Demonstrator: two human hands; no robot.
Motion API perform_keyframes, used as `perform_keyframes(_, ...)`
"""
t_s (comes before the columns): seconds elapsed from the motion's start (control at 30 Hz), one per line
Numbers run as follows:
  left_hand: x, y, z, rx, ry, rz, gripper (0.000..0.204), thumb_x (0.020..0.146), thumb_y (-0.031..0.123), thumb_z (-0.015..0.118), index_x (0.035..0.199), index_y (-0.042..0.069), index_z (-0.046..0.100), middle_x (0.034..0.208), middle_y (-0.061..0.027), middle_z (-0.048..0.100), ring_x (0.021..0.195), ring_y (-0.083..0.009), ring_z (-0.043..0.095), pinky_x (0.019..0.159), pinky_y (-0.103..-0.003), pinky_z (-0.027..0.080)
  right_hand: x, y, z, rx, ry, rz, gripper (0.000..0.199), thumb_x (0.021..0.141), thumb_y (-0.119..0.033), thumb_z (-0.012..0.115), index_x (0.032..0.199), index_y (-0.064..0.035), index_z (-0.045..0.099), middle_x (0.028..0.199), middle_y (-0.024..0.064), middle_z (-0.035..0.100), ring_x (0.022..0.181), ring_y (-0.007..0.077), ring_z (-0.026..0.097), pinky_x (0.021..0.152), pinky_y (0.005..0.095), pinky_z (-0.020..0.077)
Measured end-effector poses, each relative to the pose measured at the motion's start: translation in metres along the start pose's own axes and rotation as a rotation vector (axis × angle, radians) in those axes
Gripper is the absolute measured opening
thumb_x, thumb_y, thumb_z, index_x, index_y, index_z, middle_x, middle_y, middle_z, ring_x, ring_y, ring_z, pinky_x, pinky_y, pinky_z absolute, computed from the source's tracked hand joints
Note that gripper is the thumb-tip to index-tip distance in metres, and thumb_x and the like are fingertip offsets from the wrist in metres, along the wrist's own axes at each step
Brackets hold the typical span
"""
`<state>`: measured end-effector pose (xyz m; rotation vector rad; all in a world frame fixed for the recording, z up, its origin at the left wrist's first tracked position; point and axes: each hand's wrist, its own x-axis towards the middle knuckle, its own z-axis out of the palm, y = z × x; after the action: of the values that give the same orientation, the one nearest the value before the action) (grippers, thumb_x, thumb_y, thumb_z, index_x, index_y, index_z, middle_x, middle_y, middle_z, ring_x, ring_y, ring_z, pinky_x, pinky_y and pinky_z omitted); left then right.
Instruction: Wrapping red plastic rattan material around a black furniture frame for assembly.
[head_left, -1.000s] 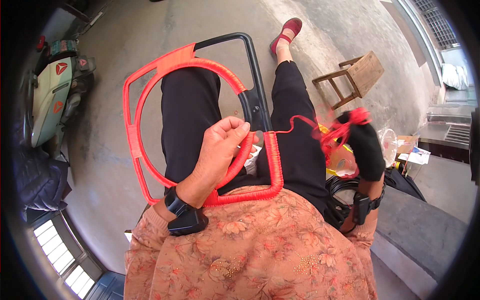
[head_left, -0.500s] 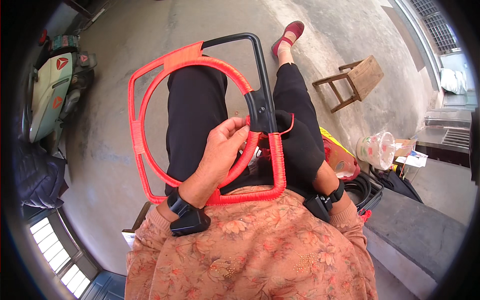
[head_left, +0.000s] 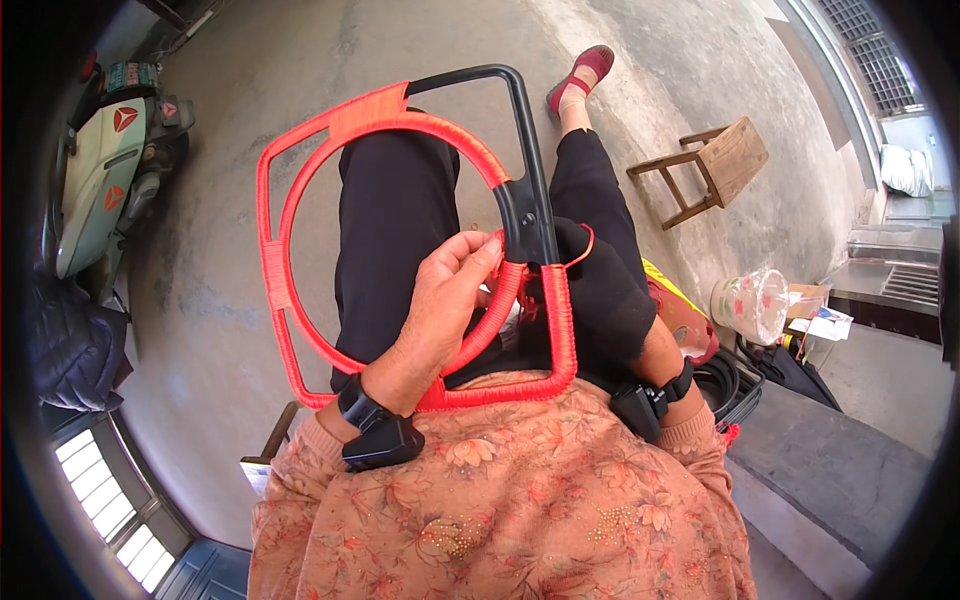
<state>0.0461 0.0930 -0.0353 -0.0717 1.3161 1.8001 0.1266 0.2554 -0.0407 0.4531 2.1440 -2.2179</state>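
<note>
A black metal frame, rounded square with a ring inside, lies across my lap, mostly wound with red cord. Bare black metal shows at its upper right side and at the flat joint where ring meets frame. My left hand, bare, pinches a bit of red cord at the joint's inner edge. On the frame's other side is my right hand, in a black glove and closed. A loose strand of red cord curves out at this hand; its fingertips are partly hidden by the frame.
A wooden stool stands ahead on the right. At my right are a clear plastic tub, black coiled hose and a grey ledge. A scooter and a dark padded jacket are on the left.
Both hands stay at the joint, with only slight shifts of the fingers. The loose strand by my right hand has moved slightly to the right.
</note>
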Motion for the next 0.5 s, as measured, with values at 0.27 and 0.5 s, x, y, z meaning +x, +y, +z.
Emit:
perform_keyframes(0.27,0.005,-0.007,-0.005,-0.037,-0.026,-0.022,0.016,0.095,0.018,0.053,0.103,0.005,0.058,0.090,-0.0004,0.063,0.077,-0.0062,0.060,0.063,-0.022,0.052,0.004,-0.019,-0.003,-0.192,0.019,0.032,0.038,0.079,-0.011,0.073,0.111,0.0026,0.056,0.092,0.0086,0.065,0.081,0.0103,0.061,0.069,0.0256,0.0497)
perform_keyframes(0.5,0.005,0.002,-0.005,-0.196,-0.140,-0.117,0.017,0.094,0.012,0.054,0.107,0.002,0.058,0.100,-0.0042,0.065,0.085,-0.0091,0.063,0.071,-0.024,0.054,0.008,-0.005,-0.009,-0.253,0.177,-0.104,0.034,0.080,-0.007,0.070,0.110,0.0009,0.057,0.096,0.0097,0.065,0.086,0.0126,0.061,0.072,0.0267,0.0501)
